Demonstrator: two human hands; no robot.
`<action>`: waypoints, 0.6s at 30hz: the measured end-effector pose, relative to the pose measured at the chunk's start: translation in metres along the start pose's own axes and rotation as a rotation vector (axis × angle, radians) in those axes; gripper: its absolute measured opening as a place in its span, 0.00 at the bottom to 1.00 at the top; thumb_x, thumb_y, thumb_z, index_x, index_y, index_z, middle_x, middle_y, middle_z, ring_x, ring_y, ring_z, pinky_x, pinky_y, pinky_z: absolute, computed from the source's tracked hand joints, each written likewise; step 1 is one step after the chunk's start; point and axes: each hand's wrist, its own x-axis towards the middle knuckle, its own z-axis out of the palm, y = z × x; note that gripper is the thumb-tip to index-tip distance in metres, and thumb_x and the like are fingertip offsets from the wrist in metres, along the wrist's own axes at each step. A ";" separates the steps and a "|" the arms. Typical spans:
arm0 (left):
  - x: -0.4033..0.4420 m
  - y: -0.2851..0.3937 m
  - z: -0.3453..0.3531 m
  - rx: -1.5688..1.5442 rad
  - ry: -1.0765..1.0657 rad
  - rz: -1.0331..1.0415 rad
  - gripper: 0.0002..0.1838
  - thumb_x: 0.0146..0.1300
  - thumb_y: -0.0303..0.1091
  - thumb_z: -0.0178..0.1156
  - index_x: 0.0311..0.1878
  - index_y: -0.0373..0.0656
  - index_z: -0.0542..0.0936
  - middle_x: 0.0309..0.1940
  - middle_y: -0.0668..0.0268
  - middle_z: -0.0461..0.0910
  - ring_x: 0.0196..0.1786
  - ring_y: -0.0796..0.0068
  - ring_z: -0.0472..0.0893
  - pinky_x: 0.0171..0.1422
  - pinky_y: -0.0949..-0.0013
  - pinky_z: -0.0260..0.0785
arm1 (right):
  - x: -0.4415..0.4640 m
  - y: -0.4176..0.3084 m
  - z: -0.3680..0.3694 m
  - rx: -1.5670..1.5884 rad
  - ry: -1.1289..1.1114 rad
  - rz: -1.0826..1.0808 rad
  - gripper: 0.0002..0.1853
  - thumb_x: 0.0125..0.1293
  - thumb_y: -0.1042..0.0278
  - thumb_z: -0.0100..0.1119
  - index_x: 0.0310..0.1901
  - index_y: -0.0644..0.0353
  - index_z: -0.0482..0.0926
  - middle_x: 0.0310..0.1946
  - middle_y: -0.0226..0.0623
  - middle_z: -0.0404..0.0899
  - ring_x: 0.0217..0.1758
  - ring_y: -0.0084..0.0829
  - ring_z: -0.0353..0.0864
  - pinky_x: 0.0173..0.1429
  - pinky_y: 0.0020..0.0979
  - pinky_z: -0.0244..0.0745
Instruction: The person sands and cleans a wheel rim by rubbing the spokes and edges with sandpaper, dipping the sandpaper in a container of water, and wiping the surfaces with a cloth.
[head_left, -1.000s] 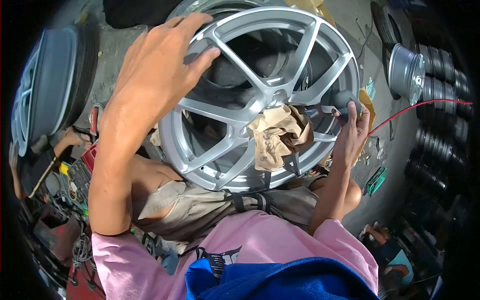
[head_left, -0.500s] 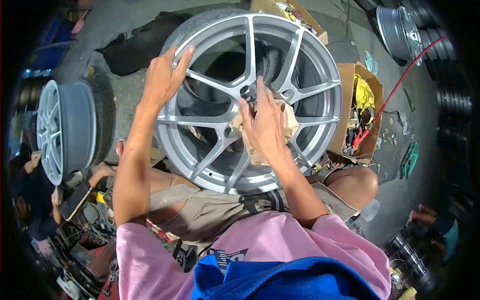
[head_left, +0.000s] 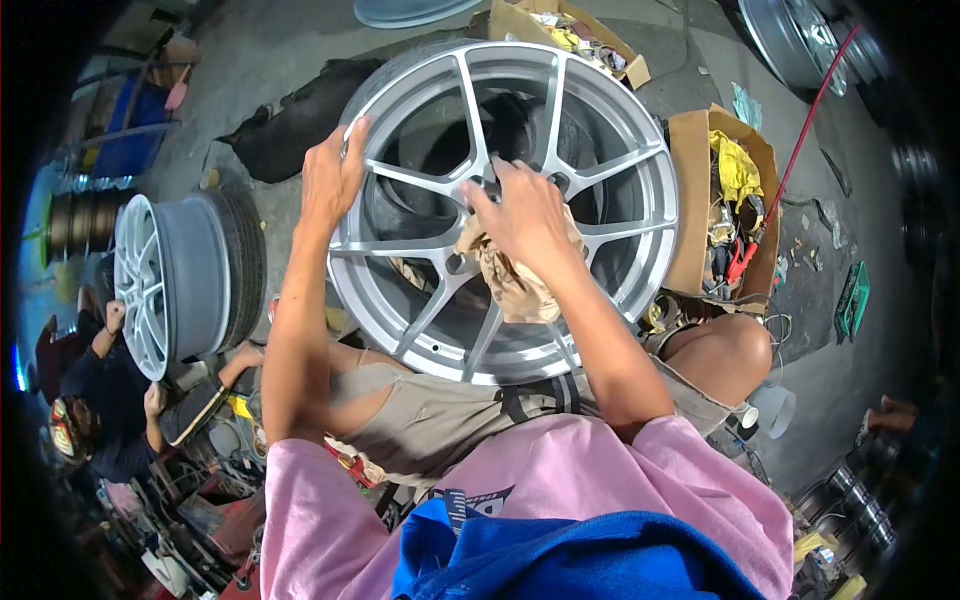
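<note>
A silver alloy wheel rim (head_left: 655,235) with paired spokes lies face up before my crossed legs, resting on a tyre. My left hand (head_left: 333,178) grips its outer lip at the upper left, thumb on top and the fingers partly hidden around the edge. Over the hub, my right hand (head_left: 525,212) holds a crumpled tan cloth (head_left: 525,292) bunched under the palm. Its fingertips reach the centre bore and are slightly blurred. Part of the cloth hangs across the lower spokes.
A cardboard box (head_left: 690,200) with a yellow bag and tools stands at the right; another box (head_left: 510,25) sits behind. At left, a co-worker (head_left: 110,385) handles an upright wheel (head_left: 190,275). A red hose (head_left: 815,115) runs at upper right.
My right hand has stayed at the hub, its fingers now more bent, with the cloth shifting under it. My left hand still grips the lip. The whole view has shifted slightly.
</note>
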 end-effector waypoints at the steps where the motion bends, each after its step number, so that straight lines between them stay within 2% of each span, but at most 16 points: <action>1: -0.002 0.002 0.000 -0.020 0.006 -0.022 0.33 0.82 0.58 0.50 0.49 0.31 0.85 0.36 0.33 0.82 0.46 0.28 0.82 0.52 0.44 0.73 | 0.006 0.002 0.005 0.084 0.061 0.013 0.28 0.69 0.55 0.68 0.59 0.76 0.82 0.48 0.63 0.86 0.52 0.61 0.87 0.60 0.51 0.80; 2: -0.002 0.004 0.000 -0.039 0.014 -0.046 0.34 0.83 0.58 0.48 0.49 0.31 0.85 0.36 0.33 0.82 0.47 0.27 0.82 0.53 0.44 0.73 | 0.009 0.003 0.007 0.168 0.121 0.022 0.24 0.69 0.60 0.69 0.55 0.75 0.84 0.44 0.60 0.86 0.48 0.59 0.87 0.55 0.51 0.81; 3: 0.000 0.003 0.000 -0.036 0.016 -0.038 0.34 0.83 0.58 0.48 0.49 0.31 0.85 0.36 0.33 0.82 0.47 0.27 0.82 0.53 0.44 0.73 | 0.004 0.000 0.008 0.214 0.197 0.010 0.20 0.69 0.64 0.67 0.54 0.72 0.86 0.44 0.56 0.87 0.47 0.58 0.88 0.55 0.48 0.81; 4: 0.000 0.001 0.000 -0.056 0.015 -0.045 0.34 0.83 0.59 0.47 0.49 0.31 0.85 0.37 0.33 0.82 0.47 0.27 0.82 0.53 0.44 0.72 | -0.004 0.000 0.012 0.217 0.199 0.012 0.20 0.69 0.64 0.67 0.54 0.72 0.86 0.44 0.56 0.87 0.47 0.58 0.88 0.55 0.48 0.81; 6: -0.001 0.000 0.002 -0.081 0.006 -0.056 0.35 0.83 0.59 0.47 0.49 0.31 0.85 0.37 0.33 0.82 0.47 0.28 0.81 0.53 0.45 0.72 | -0.018 0.004 0.018 0.373 0.370 -0.077 0.19 0.69 0.67 0.66 0.56 0.71 0.86 0.46 0.55 0.88 0.48 0.56 0.88 0.55 0.46 0.81; 7: -0.001 0.001 0.002 -0.069 0.025 -0.043 0.35 0.83 0.59 0.47 0.49 0.31 0.85 0.37 0.33 0.82 0.47 0.27 0.81 0.53 0.45 0.72 | -0.017 0.002 0.020 0.396 0.333 0.009 0.20 0.70 0.68 0.68 0.59 0.68 0.86 0.48 0.50 0.89 0.52 0.51 0.90 0.58 0.39 0.81; 8: -0.001 0.003 0.002 -0.054 0.043 -0.029 0.34 0.84 0.59 0.46 0.50 0.31 0.85 0.37 0.33 0.81 0.46 0.27 0.81 0.52 0.45 0.72 | -0.007 0.000 0.023 0.406 0.368 -0.034 0.19 0.72 0.65 0.67 0.58 0.67 0.86 0.47 0.49 0.89 0.50 0.52 0.89 0.57 0.39 0.81; 10: -0.001 0.005 0.000 -0.048 0.032 -0.027 0.34 0.84 0.58 0.46 0.50 0.32 0.85 0.36 0.33 0.81 0.46 0.27 0.81 0.52 0.45 0.71 | 0.035 -0.003 0.030 0.419 0.524 -0.151 0.17 0.72 0.64 0.64 0.55 0.67 0.87 0.44 0.51 0.88 0.48 0.57 0.88 0.53 0.46 0.81; 13: -0.004 0.007 0.000 -0.042 0.020 -0.048 0.33 0.84 0.57 0.46 0.49 0.31 0.85 0.36 0.33 0.81 0.46 0.28 0.81 0.52 0.44 0.71 | 0.094 -0.009 0.022 0.480 0.486 -0.140 0.16 0.75 0.66 0.61 0.55 0.69 0.87 0.45 0.55 0.87 0.48 0.57 0.87 0.53 0.47 0.80; 17: -0.001 0.010 0.000 -0.040 0.044 -0.056 0.34 0.84 0.57 0.46 0.51 0.31 0.85 0.37 0.33 0.82 0.47 0.27 0.81 0.54 0.44 0.71 | 0.042 0.006 0.031 0.540 0.534 -0.249 0.15 0.74 0.70 0.62 0.56 0.70 0.86 0.47 0.56 0.87 0.49 0.57 0.87 0.53 0.46 0.81; 18: -0.002 0.008 0.001 -0.037 0.045 -0.060 0.34 0.84 0.57 0.46 0.51 0.31 0.86 0.38 0.33 0.82 0.48 0.27 0.81 0.54 0.44 0.71 | 0.014 0.006 0.031 0.574 0.449 -0.139 0.15 0.74 0.71 0.62 0.56 0.71 0.86 0.47 0.57 0.87 0.49 0.58 0.87 0.54 0.45 0.81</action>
